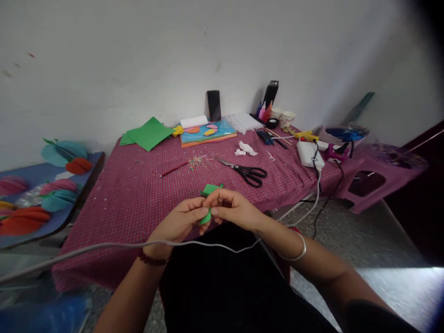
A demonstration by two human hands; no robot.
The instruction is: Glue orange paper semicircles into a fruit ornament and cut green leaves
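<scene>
My left hand [182, 219] and my right hand [234, 209] meet at the table's front edge, fingers pinched around a small piece of green paper [206, 217]. Part of that piece is hidden behind the fingertips. Just beyond my fingers lies another green paper scrap [210, 188]; whether it joins the held piece I cannot tell. Black-handled scissors [244, 172] rest on the cloth ahead of my right hand. To their left are a red pencil [174, 169] and a small heap of paper shreds [197, 161].
Green sheets [151, 133], coloured papers [208, 133] and a phone [214, 105] stand along the wall. Crumpled tissue [246, 149], glue bottles [265, 112], cups [287, 119] and a white power box [310, 154] sit right. A cable [215, 245] crosses before me. Paper pumpkins [26, 219] lie left.
</scene>
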